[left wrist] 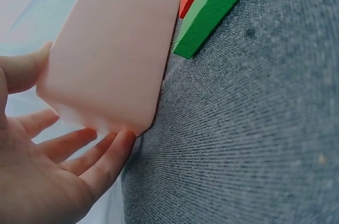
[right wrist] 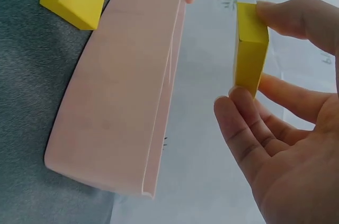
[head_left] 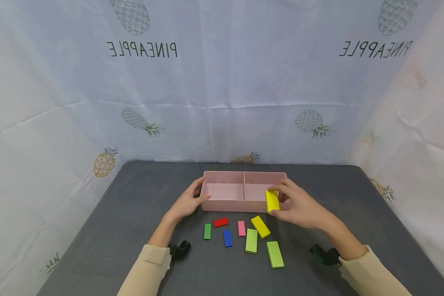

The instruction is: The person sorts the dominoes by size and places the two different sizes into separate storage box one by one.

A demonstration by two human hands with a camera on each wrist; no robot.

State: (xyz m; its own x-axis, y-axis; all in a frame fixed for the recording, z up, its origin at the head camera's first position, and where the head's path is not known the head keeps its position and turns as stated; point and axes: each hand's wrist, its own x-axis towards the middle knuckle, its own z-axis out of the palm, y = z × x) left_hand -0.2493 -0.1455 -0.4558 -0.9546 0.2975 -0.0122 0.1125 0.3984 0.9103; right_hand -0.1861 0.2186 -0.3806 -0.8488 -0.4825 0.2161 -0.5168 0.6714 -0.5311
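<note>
Head: yellow block in right hand

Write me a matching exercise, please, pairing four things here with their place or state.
1. left hand
2. right hand
3. red block
4. pink box

A. pinching a yellow block
B. divided in two inside
C. gripping one end of the box
D. lying on the table before the box

Pairs: 1-C, 2-A, 3-D, 4-B
</note>
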